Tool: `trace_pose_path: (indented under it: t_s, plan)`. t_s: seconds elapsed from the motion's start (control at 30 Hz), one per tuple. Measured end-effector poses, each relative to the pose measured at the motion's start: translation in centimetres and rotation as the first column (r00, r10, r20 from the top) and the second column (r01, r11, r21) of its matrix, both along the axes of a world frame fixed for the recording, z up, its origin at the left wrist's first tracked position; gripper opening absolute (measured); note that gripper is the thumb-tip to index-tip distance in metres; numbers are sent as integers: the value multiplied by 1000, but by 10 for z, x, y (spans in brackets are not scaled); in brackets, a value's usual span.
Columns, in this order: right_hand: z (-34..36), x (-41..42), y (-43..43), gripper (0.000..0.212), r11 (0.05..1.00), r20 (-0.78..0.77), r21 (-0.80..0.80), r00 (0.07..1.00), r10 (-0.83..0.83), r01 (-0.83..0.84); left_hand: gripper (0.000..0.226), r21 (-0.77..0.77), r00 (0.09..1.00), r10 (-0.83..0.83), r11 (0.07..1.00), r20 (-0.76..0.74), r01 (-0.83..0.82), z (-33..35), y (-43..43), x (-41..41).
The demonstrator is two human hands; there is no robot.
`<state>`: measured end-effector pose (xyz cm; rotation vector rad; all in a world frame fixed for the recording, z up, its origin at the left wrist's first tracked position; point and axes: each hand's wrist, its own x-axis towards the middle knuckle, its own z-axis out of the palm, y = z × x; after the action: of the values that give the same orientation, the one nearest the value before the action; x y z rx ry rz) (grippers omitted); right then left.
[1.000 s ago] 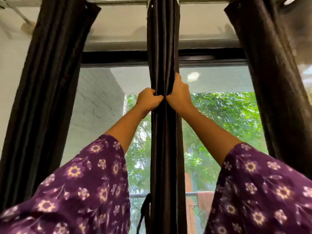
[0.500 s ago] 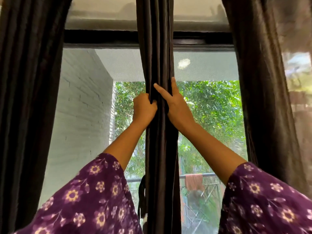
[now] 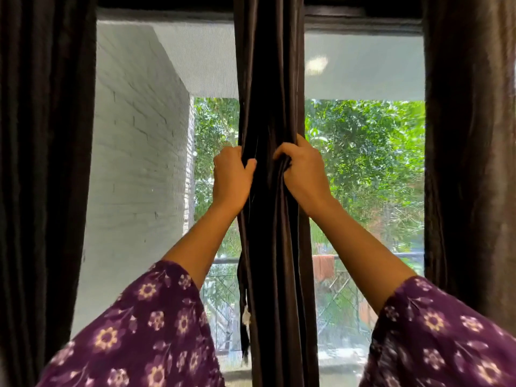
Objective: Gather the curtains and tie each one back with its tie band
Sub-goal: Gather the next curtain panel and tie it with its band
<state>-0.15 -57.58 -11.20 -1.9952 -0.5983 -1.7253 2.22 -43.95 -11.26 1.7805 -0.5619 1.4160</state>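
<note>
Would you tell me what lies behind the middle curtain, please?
Beside the middle curtain, the window shows trees and a white brick wall. Whatever is directly behind the fabric is covered.

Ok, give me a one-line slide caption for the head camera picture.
Left hand and right hand grip the gathered middle curtain before a window, a dark band hanging loose at its edge.

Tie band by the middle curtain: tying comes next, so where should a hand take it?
Probably pinch the tie band near its white tag, reaching from the left: it dangles free along the middle curtain's left edge, below the left hand.
</note>
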Motion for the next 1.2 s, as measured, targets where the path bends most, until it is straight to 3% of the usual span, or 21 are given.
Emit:
trace_pose_path:
  t_s: [0.1,0.27,0.4,0.6,0.83,1.0,1.13,1.2]
  plan:
    - [-3,1,-6,44,1000,-42,16,999,-3,3,22,6,999,-9,1000,-41,9,-16,-1,1]
    - [-20,-11,-13,48,965,60,76,967,246,-250,37,-38,996,-57,998,-69,55,-38,-3,-3]
    - [-31,-22,-18,40,950,103,114,954,280,-291,48,-66,993,-120,991,5,120,-51,-9,-19]
    - [-41,-36,-22,27,915,-66,277,944,323,-294,48,-159,983,-180,970,30,182,-56,-17,-28]
    - [-62,-32,1,17,989,-158,145,986,48,-25,34,-42,996,-82,996,29,84,-70,-22,-24]
    - [-83,-34,13,22,996,-159,92,987,13,2,28,-46,999,24,999,-29,-25,-73,-24,-29]
    - [-91,-38,10,28,941,-200,265,967,-161,211,28,-57,995,98,993,-33,-100,-74,-15,-35]
    - [-95,-40,14,36,930,-180,283,965,-190,236,29,-77,991,121,989,-54,-125,-76,-8,-34]
